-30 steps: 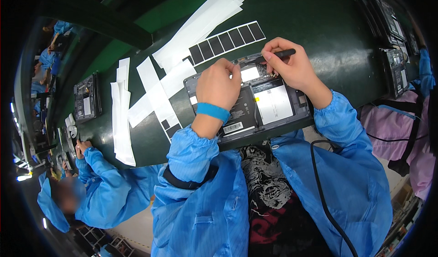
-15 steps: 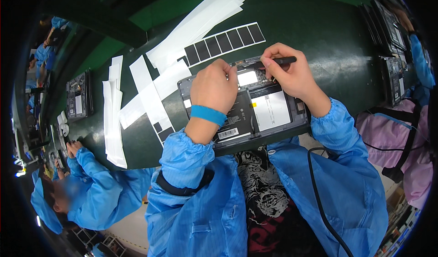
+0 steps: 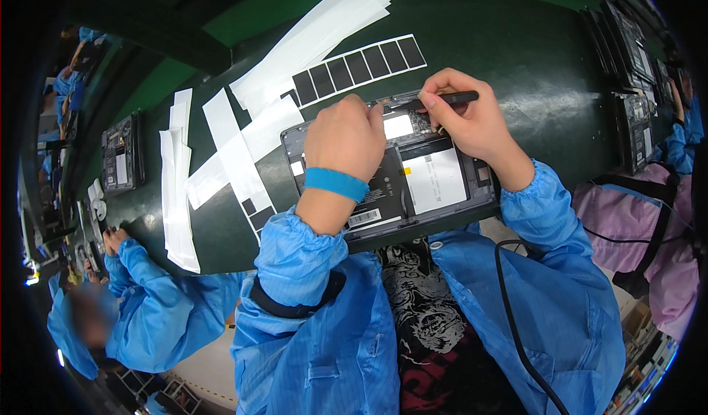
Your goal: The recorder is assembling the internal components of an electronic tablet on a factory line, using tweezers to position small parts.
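The right hand [image 3: 462, 113] is pinching a slim black tool [image 3: 463, 97]; the left hand [image 3: 344, 138] is curling inward, whether around anything I cannot tell. Beneath, an opened device [image 3: 435, 180] is lying by the near edge of the worktop [image 3: 546, 68], appearing stiff but fragile inside, its outer rim [image 3: 483, 194] probably offering the safest hold
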Tool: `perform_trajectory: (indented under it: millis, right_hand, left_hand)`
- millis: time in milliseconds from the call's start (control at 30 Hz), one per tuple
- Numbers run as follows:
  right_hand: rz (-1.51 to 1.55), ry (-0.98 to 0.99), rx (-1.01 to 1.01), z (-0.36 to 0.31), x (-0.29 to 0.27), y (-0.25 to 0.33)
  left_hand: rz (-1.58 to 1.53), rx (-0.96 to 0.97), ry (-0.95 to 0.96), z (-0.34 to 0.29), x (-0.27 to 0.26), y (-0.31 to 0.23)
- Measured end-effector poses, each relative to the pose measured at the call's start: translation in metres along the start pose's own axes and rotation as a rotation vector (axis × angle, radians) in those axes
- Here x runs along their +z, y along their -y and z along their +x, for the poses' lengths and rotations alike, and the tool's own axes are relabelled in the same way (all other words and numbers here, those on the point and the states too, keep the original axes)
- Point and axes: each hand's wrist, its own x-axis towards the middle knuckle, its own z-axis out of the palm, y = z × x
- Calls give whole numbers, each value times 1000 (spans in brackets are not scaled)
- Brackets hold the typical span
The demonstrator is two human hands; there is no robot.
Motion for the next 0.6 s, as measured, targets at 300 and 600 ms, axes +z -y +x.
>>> perform_trajectory:
  millis: [300, 600]
  right_hand:
    - [-27, 5, 30, 3, -1, 2]
    - [77, 14, 64, 11, -5, -5]
  left_hand:
    - [-55, -29, -91, 0, 3, 4]
    - [104, -233, -8, 4, -15, 0]
